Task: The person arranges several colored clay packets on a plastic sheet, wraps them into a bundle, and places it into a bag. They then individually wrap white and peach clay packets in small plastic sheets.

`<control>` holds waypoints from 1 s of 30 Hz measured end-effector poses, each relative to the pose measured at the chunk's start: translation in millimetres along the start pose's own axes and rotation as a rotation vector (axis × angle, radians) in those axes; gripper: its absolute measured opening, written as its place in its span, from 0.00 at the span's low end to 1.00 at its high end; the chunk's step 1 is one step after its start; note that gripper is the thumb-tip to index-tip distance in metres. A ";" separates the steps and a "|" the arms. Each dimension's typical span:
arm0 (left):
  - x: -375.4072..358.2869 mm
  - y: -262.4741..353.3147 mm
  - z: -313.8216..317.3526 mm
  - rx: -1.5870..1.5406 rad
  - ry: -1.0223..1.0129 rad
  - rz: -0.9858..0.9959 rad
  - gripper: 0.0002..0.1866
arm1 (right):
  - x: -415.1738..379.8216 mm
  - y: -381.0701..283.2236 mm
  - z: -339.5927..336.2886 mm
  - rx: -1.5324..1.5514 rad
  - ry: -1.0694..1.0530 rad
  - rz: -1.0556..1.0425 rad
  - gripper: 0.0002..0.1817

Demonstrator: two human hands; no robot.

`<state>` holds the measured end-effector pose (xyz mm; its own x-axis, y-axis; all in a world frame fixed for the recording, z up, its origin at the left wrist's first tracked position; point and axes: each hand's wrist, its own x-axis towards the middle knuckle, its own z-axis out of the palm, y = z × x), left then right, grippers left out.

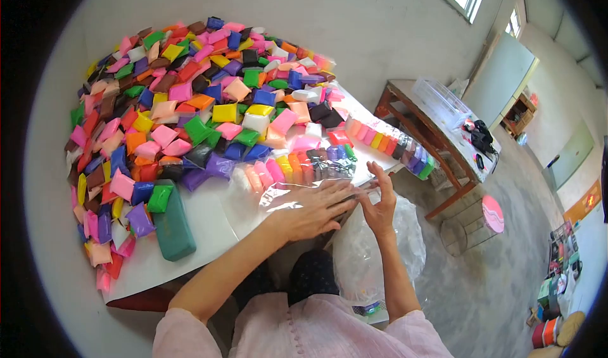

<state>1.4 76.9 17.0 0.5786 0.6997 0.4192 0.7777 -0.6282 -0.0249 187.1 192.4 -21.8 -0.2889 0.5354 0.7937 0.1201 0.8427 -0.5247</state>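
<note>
A clear plastic bag (278,201) lies at the table's front edge, with a row of coloured soft packets (300,168) inside it. My left hand (315,210) rests flat on the bag's near side, fingers stretched toward the right. At the bag's right end, my right hand (380,213) has its thumb close to the left fingertips and grips the film's edge; the exact grip is partly hidden. Below the right hand hangs a large translucent plastic bag (380,250). Another packed row of coloured packets (389,144) lies beyond the hands.
A big heap of loose coloured packets (183,104) covers the white table (221,215) against the wall. A green box (174,231) stands at the left front. To the right are a wooden table (405,95) with a clear plastic bin (441,98) and a pink-topped stool (492,214).
</note>
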 end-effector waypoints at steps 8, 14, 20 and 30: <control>-105.9 93.5 4.5 0.278 0.699 -0.724 0.34 | 14.1 6.1 7.4 -0.125 -0.050 -0.040 0.46; -84.6 54.6 -23.4 0.299 0.718 -1.388 0.43 | 14.2 7.6 25.4 -0.061 0.043 0.000 0.44; -76.7 31.0 -23.7 0.322 0.604 -1.350 0.26 | 14.7 5.7 41.3 -0.203 0.112 0.005 0.36; -82.4 20.3 -25.4 0.145 0.662 -1.183 0.16 | 23.8 5.0 46.9 -0.188 0.145 0.006 0.29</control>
<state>-36.8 -2.2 5.1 -0.6390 0.4710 0.6082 0.7641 0.2973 0.5725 136.2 206.8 -19.9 -0.1495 0.5316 0.8337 0.3003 0.8278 -0.4739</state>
